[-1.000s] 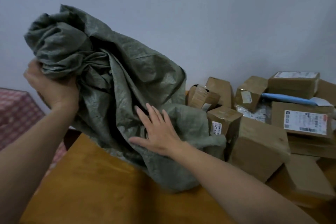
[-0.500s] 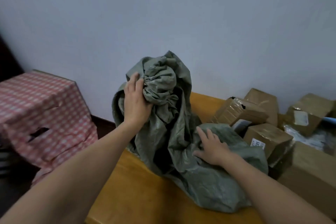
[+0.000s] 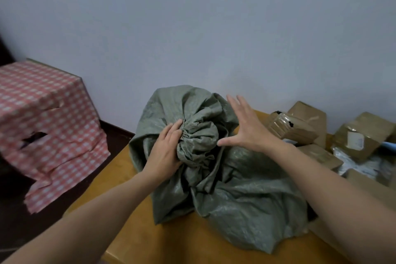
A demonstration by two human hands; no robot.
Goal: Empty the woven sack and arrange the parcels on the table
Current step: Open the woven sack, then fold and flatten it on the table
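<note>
**Operator:** Where is the sack lying?

**Spotter:** Your woven sack (image 3: 246, 195) is a crumpled grey-green heap on the table (image 3: 171, 242). It fills the far left corner and spreads towards the middle. One fold hangs close to the left edge, and the rest slumps down towards the near edge.

**Operator:** And my hands?

**Spotter:** Your left hand (image 3: 166, 152) is on the bunched, gathered wad at the top of the sack. Its fingers curve round the wad's left side with the tips tucked into the pleats, and the thumb is hidden. Your right hand (image 3: 246, 130) is spread wide with the fingers straight and apart and the thumb stuck out. It holds nothing and sits just right of that same wad. I cannot tell whether the thumb tip touches the cloth.

**Operator:** The parcels?

**Spotter:** The parcels (image 3: 319, 154) crowd the far right corner and run along the right edge, right up against the sack. A taped parcel (image 3: 289, 128) lies tilted beside your right wrist. A labelled parcel (image 3: 362, 137) sits further right, tipped on its edge. A white mailer bag (image 3: 360, 165) lies between the boxes.

**Operator:** Anything off the table?

**Spotter:** Something draped in a red-and-white checked cloth (image 3: 42, 113) stands to your left, against the pale wall (image 3: 192, 28).
</note>
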